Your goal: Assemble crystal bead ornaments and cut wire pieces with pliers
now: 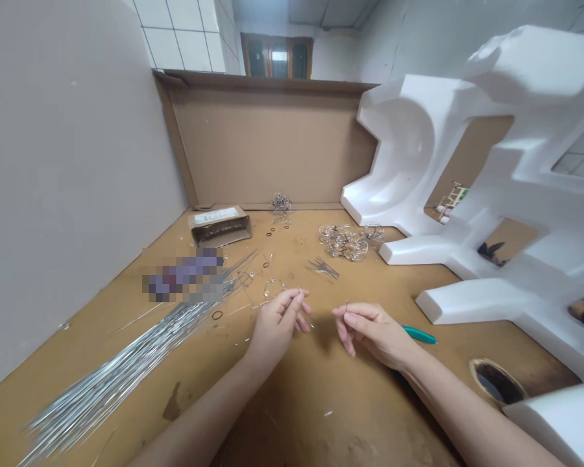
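My left hand [278, 319] is pinched, thumb against forefinger, with a tiny thin tip like wire showing above the fingertips. A short gap to the right, my right hand [372, 329] pinches a thin piece of wire that sticks up a little between thumb and forefinger. Most of each held piece is hidden by the fingers. Beyond the hands lies a small pile of short straight wires [324, 268]. Behind that sits a heap of bent wire loops [345, 242]. Beside my right wrist, a teal tool handle [419, 335] is partly covered.
A bundle of long straight metal wires [131, 363] lies at the left. Behind it are a blurred-out purple item [182, 274] and a small open cardboard box [221, 227]. Small rings [217, 316] are scattered about. White foam packing [472, 259] stands along the right, near a round hole [499, 381].
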The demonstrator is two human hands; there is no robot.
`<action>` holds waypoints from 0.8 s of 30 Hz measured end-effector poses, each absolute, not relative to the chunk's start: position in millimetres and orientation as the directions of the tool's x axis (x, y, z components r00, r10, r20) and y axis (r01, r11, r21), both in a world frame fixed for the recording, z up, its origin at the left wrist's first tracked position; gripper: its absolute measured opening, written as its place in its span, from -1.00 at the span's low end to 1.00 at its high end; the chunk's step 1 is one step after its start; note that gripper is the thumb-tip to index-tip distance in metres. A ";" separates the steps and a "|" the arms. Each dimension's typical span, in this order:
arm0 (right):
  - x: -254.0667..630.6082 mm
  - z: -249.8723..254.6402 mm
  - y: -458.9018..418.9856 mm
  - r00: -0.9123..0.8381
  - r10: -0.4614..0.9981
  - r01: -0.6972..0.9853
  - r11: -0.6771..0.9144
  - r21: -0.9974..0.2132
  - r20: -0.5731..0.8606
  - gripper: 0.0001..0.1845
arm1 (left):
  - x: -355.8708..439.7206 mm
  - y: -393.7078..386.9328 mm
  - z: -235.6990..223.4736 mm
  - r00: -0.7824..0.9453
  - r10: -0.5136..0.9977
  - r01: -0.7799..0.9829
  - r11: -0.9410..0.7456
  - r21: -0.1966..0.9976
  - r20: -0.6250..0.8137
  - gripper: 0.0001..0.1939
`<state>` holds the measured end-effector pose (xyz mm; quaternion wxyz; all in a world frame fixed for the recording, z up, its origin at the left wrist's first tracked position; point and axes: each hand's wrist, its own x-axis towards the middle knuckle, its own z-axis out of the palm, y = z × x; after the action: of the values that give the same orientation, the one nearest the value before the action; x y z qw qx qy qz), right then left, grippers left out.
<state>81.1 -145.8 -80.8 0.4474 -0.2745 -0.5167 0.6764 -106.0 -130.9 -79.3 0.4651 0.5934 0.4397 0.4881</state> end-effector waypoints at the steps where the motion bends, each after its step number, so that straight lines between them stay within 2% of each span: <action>1: 80.7 -80.3 -146.2 -0.463 0.882 -0.332 -0.081 -0.940 0.088 -0.81 | -105.4 -130.7 -78.7 0.143 0.982 0.041 -0.131 0.991 0.124 -0.72; 3: 80.1 -79.4 -146.7 -0.477 0.875 -0.343 -0.106 -0.933 0.076 -0.82 | -103.8 -130.7 -77.4 0.136 0.989 -0.013 -0.052 0.999 0.053 -0.72; 6: 79.2 -79.0 -146.9 -0.473 0.880 -0.335 -0.129 -0.933 0.048 -0.81 | -102.0 -131.2 -78.2 0.116 0.993 -0.041 -0.034 0.999 0.039 -0.75; 10: 78.8 -79.2 -146.5 -0.479 0.878 -0.286 -0.142 -0.948 0.013 -0.78 | -103.9 -132.0 -85.5 0.181 0.970 0.143 -0.186 0.972 0.159 -0.76; 14: 82.1 -75.8 -145.8 -0.391 0.920 -0.038 -0.051 -0.998 -0.032 -0.73 | -108.0 -134.5 -87.9 0.275 0.886 0.420 -0.461 0.782 0.374 -0.75; 16: 84.2 -72.5 -146.0 -0.344 0.938 0.112 0.000 -0.994 -0.039 -0.70 | -108.5 -136.6 -85.4 0.356 0.835 0.504 -0.549 0.666 0.419 -0.74; 20: 84.7 -66.2 -147.7 -0.289 0.957 0.269 0.064 -0.961 -0.017 -0.67 | -106.1 -140.9 -79.0 0.516 0.770 0.595 -0.637 0.490 0.375 -0.72; 24: 81.4 -64.4 -149.2 -0.221 0.969 0.371 0.190 -0.909 0.112 -0.74 | -103.9 -142.7 -76.5 0.581 0.755 0.675 -0.656 0.337 0.305 -0.73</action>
<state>81.4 -149.2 -64.4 0.3768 -0.4978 -0.6730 0.3967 -103.9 -142.7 -76.5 0.0923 0.8844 0.4042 0.2144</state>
